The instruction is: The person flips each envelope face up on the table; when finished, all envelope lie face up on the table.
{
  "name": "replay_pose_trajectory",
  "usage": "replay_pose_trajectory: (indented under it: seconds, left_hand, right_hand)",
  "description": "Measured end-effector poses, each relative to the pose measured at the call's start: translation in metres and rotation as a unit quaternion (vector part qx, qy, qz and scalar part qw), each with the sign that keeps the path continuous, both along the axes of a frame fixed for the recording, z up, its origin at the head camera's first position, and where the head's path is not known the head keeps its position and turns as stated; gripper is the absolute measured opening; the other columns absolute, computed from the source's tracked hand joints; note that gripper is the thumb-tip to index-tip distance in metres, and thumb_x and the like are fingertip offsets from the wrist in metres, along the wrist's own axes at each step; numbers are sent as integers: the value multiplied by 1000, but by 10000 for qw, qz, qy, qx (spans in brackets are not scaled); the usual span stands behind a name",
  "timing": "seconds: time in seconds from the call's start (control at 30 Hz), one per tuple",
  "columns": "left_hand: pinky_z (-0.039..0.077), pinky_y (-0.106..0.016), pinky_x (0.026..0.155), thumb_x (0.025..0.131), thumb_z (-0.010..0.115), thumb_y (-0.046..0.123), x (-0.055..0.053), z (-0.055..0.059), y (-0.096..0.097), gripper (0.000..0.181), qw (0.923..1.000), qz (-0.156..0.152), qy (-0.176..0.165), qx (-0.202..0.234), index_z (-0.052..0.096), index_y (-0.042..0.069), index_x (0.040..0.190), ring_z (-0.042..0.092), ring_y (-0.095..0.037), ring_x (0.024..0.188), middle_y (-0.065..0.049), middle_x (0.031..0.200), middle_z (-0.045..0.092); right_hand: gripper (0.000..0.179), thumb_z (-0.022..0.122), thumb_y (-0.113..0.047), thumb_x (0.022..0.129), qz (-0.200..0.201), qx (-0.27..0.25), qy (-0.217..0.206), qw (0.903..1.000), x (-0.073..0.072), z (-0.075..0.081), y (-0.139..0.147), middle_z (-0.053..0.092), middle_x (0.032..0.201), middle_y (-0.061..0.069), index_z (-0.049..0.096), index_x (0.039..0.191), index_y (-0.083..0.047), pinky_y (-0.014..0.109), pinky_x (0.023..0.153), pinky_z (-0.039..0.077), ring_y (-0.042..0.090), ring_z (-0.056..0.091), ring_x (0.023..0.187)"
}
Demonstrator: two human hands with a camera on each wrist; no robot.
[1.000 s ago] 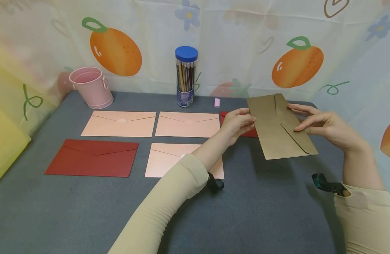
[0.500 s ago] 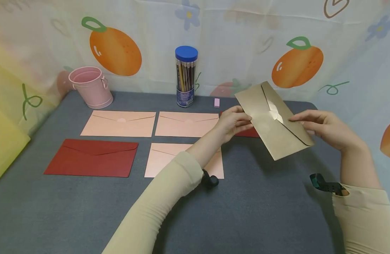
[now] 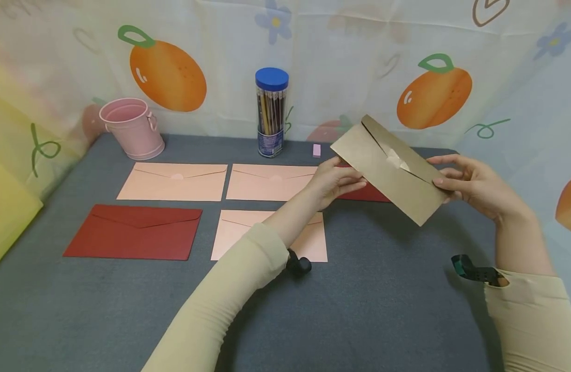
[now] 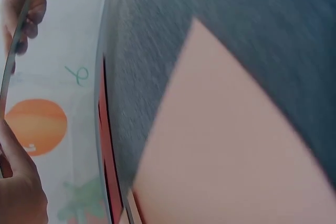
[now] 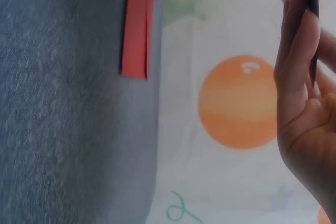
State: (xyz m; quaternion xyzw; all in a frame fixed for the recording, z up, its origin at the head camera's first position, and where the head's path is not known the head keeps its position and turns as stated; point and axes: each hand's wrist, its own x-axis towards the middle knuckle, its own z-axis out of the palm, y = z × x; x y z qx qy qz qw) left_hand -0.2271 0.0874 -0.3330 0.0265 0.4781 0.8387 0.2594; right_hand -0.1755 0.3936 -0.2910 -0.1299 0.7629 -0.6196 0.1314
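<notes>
A gold envelope [image 3: 383,170], flap side up, is held tilted above the right part of the table by both hands. My left hand [image 3: 334,181] pinches its left edge, the fingers partly hidden beneath it. At the opposite end, my right hand [image 3: 471,183] grips the edge between thumb and fingers. A pale round seal [image 3: 398,160] shows at the flap's tip. Behind the left hand, a red envelope [image 3: 361,192] lies on the table, partly covered in this view. In the right wrist view the right hand [image 5: 304,93] holds the envelope seen edge-on.
Pale pink envelopes [image 3: 173,182] lie in two rows on the grey table [image 3: 359,310], with another red envelope [image 3: 134,232] at front left. Along the back stand a pink bucket [image 3: 134,132], a blue-lidded tub of pencils [image 3: 272,111] and a small pink block [image 3: 317,150].
The gold envelope has turned from nearly upright to a slant, its far end swinging left. Both hands keep hold of it; the left hand has shifted slightly left.
</notes>
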Motion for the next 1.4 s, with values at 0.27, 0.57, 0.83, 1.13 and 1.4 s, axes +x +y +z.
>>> replay_pose_trajectory:
  seconds: [0.27, 0.57, 0.83, 1.13, 1.4]
  left_hand:
    - [59, -19, 66, 89, 62, -8, -7, 3, -27, 41, 9869, -364, 670, -1424, 54, 1, 128, 64, -13, 75, -6, 92, 59]
    - [62, -35, 76, 81, 71, -11, 4, 2, -42, 100, 9256, -1838, 2071, -2581, 16, 22, 158, 61, -16, 70, -5, 77, 56]
    - [54, -23, 67, 77, 74, -9, 18, -8, -46, 98, 9018, -1956, 2480, -2948, 18, 13, 155, 56, -13, 69, -3, 76, 55]
    - [57, -22, 69, 82, 74, 0, 26, -19, -47, 63, 8632, -2064, 2654, -3766, 42, 3, 136, 65, -10, 64, -1, 74, 64]
    - [47, -15, 64, 84, 73, 5, 27, -24, -41, 39, 7957, -1926, 3245, -4737, 55, -2, 117, 59, -6, 62, 4, 69, 58]
  right_hand:
    - [41, 56, -2, 98, -333, 1566, 135, 9870, 0, -8, 20, 73, 95, -10, 57, 136, -17, 29, 66, 57, 9, 68, 82]
    - [38, 63, -20, 97, -265, 2692, -120, 9626, -1, -16, 22, 70, 95, -11, 56, 133, -12, 36, 67, 57, 15, 68, 79]
    - [33, 65, -21, 96, 194, 2837, -346, 9581, -3, -25, 19, 67, 93, -7, 58, 126, -11, 38, 66, 58, 17, 64, 74]
    - [38, 69, -24, 93, 532, 3009, -657, 9499, -8, -39, 9, 64, 88, -10, 59, 125, -7, 35, 65, 57, 9, 58, 76]
    - [44, 71, -23, 91, 665, 2967, -1059, 9468, -10, -46, 2, 71, 96, -12, 58, 126, 0, 33, 67, 59, 8, 65, 78]
